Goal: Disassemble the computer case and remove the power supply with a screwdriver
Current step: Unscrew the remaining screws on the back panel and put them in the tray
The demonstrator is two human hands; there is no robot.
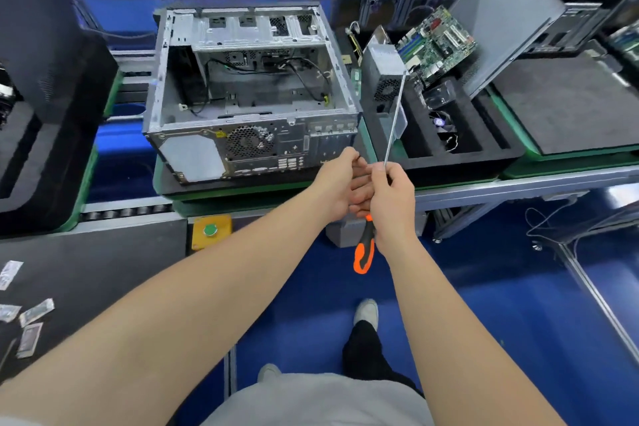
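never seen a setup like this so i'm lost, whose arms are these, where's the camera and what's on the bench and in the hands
There is no machine here: these are a person's two bare arms, filmed by one camera worn on their head, looking down. The right hand grips a long screwdriver with an orange and black handle, shaft pointing up. The left hand touches the right; whether it holds anything is unclear. On the bench ahead sits an opened computer case, mostly gutted, loose cables inside. To its right a black foam tray holds a grey metal box, likely the power supply, a green motherboard and a small fan.
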